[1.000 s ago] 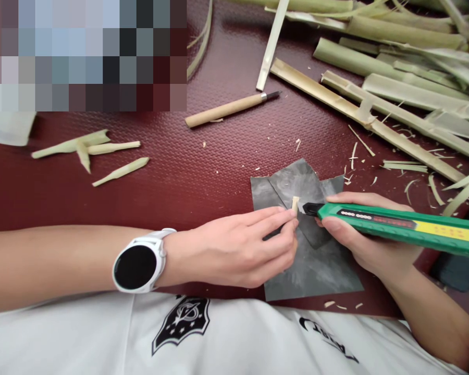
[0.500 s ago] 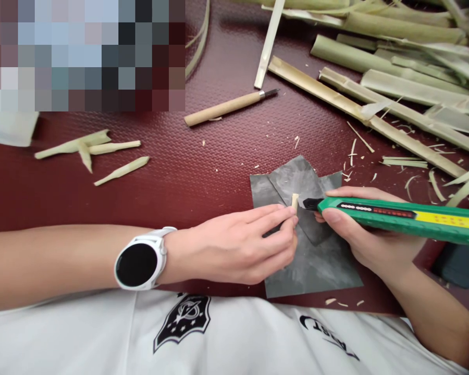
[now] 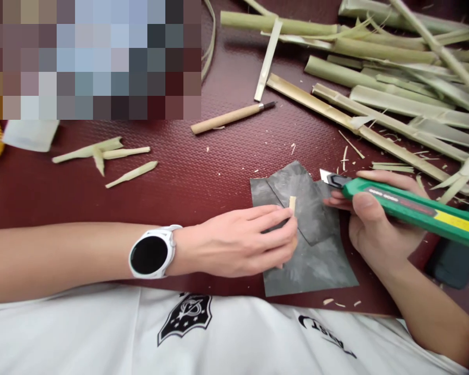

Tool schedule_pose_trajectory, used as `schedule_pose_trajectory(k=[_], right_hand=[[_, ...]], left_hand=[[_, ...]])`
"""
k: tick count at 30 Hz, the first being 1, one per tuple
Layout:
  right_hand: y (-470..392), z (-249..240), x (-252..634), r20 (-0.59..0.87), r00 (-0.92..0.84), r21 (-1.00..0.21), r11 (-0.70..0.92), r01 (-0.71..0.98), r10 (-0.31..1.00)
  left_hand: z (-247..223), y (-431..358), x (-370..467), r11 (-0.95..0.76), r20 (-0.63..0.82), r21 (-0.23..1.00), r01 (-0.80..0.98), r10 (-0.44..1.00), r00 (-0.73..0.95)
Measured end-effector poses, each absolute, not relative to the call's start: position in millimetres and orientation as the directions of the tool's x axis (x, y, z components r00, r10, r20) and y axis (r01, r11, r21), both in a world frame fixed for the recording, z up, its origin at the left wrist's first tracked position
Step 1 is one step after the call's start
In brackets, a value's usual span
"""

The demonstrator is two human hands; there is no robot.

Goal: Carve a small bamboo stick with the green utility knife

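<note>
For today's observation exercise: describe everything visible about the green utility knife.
The green plastic utility knife has a long body with a yellow stripe toward its rear, a black tip and a short silver blade extended. The right hand grips its front, thumb on the side. It points left and slightly up, above the grey sandpaper sheet, blade touching nothing.

Right hand (image 3: 375, 229) has drawn the green utility knife (image 3: 410, 211) away, up and right in frame; blade tip no longer at the small bamboo piece (image 3: 292, 204). Knife now tilts more steeply. View shifted slightly.
</note>
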State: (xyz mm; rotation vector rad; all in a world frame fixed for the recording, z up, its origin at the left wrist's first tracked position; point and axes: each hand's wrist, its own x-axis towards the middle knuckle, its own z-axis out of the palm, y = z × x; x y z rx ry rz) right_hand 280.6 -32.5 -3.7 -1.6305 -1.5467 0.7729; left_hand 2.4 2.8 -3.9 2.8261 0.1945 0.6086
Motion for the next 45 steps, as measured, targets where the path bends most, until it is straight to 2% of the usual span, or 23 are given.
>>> schedule_pose_trajectory(k=[2, 4, 10, 13, 16, 19, 21, 26, 29, 33, 35, 37, 41, 45], right_hand=[[-30, -2, 275, 0.101, 0.155, -0.937, 0.042, 0.348, 0.983], [-28, -1, 270, 0.1, 0.183, -0.967, 0.052, 0.251, 0.978], [-27, 0, 264, 0.093, 0.159, -0.967, 0.051, 0.25, 0.983], [-27, -1, 264, 0.129, 0.158, -0.967, 0.09, 0.237, 0.979], [-27, -2, 263, 0.194, 0.14, -0.955, 0.155, 0.253, 0.971], [-28, -2, 261, 0.24, 0.136, -0.94, 0.195, 0.28, 0.961], [-28, -2, 260, 0.262, 0.149, -0.933, 0.21, 0.293, 0.954], [-34, 1, 258, 0.316, 0.098, -0.895, 0.262, 0.36, 0.944], [-40, 1, 258, 0.36, -0.025, -0.813, 0.327, 0.481, 0.932], [-46, -3, 263, 0.348, -0.166, -0.689, 0.372, 0.622, 0.923], [-48, -3, 266, 0.362, -0.196, -0.626, 0.393, 0.674, 0.911], [-49, 0, 269, 0.391, -0.287, -0.495, 0.462, 0.736, 0.875], [-54, 9, 271, 0.387, -0.504, -0.239, 0.612, 0.754, 0.772], [-62, 11, 274, 0.339, -0.523, -0.154, 0.595, 0.789, 0.782]], left_hand=[[-5, 4, 3, -0.959, 0.396, 0.269, 0.084, 0.19, 0.898], [-7, 5, 3, -0.962, 0.402, 0.258, 0.09, 0.191, 0.896], [-10, 10, 1, -0.971, 0.498, 0.238, 0.023, 0.143, 0.856], [-9, 13, 0, -0.967, 0.488, 0.254, 0.021, 0.146, 0.861], [-6, 18, -1, -0.934, 0.348, 0.348, 0.08, 0.208, 0.914], [-2, 25, -3, -0.829, 0.114, 0.534, 0.168, 0.268, 0.957], [2, 30, -6, -0.8, 0.104, 0.578, 0.159, 0.266, 0.958], [14, 45, -14, -0.869, 0.142, 0.495, -0.007, 0.073, 0.987], [18, 52, -15, -0.882, 0.16, 0.469, -0.038, 0.042, 0.986], [9, 55, -12, -0.926, 0.215, 0.378, -0.018, 0.069, 0.974], [1, 55, -11, -0.92, 0.268, 0.392, -0.006, 0.108, 0.957], [-4, 55, -10, -0.897, 0.301, 0.442, -0.011, 0.136, 0.944], [-4, 56, -11, -0.871, 0.263, 0.491, 0.0, 0.149, 0.953], [8, 57, -11, -0.928, 0.173, 0.369, -0.043, 0.024, 0.985]])
